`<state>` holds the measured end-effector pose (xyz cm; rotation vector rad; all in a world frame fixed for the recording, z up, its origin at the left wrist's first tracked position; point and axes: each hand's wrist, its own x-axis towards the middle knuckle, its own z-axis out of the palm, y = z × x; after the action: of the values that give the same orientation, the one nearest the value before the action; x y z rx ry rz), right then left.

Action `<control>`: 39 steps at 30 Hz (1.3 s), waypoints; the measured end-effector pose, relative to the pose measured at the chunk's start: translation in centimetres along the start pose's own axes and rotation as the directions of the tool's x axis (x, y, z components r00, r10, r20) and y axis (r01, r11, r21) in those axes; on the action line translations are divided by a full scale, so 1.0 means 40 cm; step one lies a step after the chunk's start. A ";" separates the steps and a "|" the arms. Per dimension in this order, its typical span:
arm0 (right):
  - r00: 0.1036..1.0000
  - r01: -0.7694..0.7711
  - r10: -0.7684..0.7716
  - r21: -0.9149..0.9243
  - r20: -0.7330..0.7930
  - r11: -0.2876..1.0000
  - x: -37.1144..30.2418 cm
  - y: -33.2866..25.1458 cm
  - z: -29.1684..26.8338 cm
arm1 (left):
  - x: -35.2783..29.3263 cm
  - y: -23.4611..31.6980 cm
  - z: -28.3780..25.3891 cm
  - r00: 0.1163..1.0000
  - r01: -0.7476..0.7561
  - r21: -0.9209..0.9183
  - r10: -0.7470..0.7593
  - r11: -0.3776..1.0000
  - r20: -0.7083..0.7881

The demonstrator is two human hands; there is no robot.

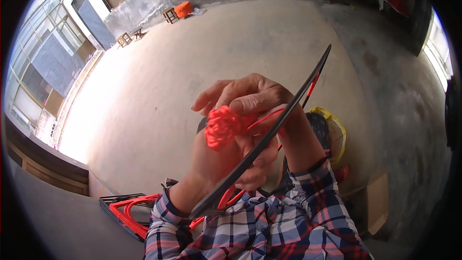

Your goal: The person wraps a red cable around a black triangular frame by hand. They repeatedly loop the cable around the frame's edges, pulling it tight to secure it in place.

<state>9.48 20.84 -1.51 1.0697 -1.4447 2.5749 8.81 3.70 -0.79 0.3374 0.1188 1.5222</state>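
A bunched red cord (pixel 223 127), looped into a thick knot, sits between my two hands in the middle of the view. Above it my right hand (pixel 252 94) is bent over, its thumb pressed on the bundle and its other fingers reaching left. My left hand (pixel 255 166) comes from below with curled fingers, close behind a long black curved strip (pixel 269 135). That strip slants from upper right down to my left sleeve, with red lengths showing beside both ends. A thin red strand runs from the bundle to the strip. Part of the left palm is hidden.
Red and black frames (pixel 130 214) lie stacked at lower left. A yellow-rimmed container (pixel 340 137) and a cardboard piece (pixel 378 202) are at my right. Wooden stools (pixel 124 39) and an orange tub (pixel 183 9) stand by the far wall, across the concrete floor (pixel 144 86).
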 end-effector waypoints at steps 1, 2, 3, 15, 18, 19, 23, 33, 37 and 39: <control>0.999 0.009 -0.007 -0.052 0.037 0.999 0.004 0.004 -0.014 | 0.003 -0.005 -0.006 1.000 -0.017 -0.013 0.017 1.000 -0.021; 0.999 0.035 -0.038 -0.097 -0.025 0.995 0.000 0.004 -0.015 | 0.004 -0.008 -0.010 0.999 -0.035 -0.026 0.034 0.999 -0.042; 0.994 0.057 -0.070 -0.144 -0.084 0.988 -0.006 -0.001 -0.009 | 0.005 -0.002 0.004 0.996 -0.003 -0.018 0.002 1.000 -0.090; 0.732 -0.004 -0.410 -0.605 -0.544 0.796 -0.187 0.089 0.142 | -0.027 0.041 0.043 0.756 -0.191 0.720 0.568 0.668 -0.325; 0.719 -0.161 -0.571 -0.895 -0.395 0.416 -0.156 0.083 0.181 | -0.026 0.042 0.052 0.757 -0.147 0.757 0.565 0.637 -0.329; 0.712 -0.136 -0.627 -0.938 -0.315 0.317 -0.152 0.083 0.182 | -0.031 0.042 0.045 0.747 -0.130 0.783 0.579 0.608 -0.326; 0.696 -0.102 -0.686 -0.975 -0.210 0.196 -0.160 0.054 0.165 | -0.053 0.074 0.017 0.870 -0.141 0.665 0.413 0.733 -0.271; 0.444 0.608 -0.623 -0.294 -0.644 0.738 -0.227 -0.022 0.012 | -0.076 0.099 0.044 0.961 0.003 0.727 0.199 0.687 -0.192; 0.491 0.479 -0.574 -0.348 -0.655 0.806 -0.227 0.019 0.061 | -0.086 0.110 0.040 0.910 0.036 0.705 0.269 0.708 -0.317; 0.596 0.396 -0.528 -0.350 -0.605 0.849 -0.284 0.070 0.017 | -0.083 0.108 0.049 0.888 0.021 0.700 0.308 0.713 -0.341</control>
<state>17.71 22.27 -9.73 0.3061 -0.9898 2.0427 5.06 0.20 1.87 0.6022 1.0761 1.6510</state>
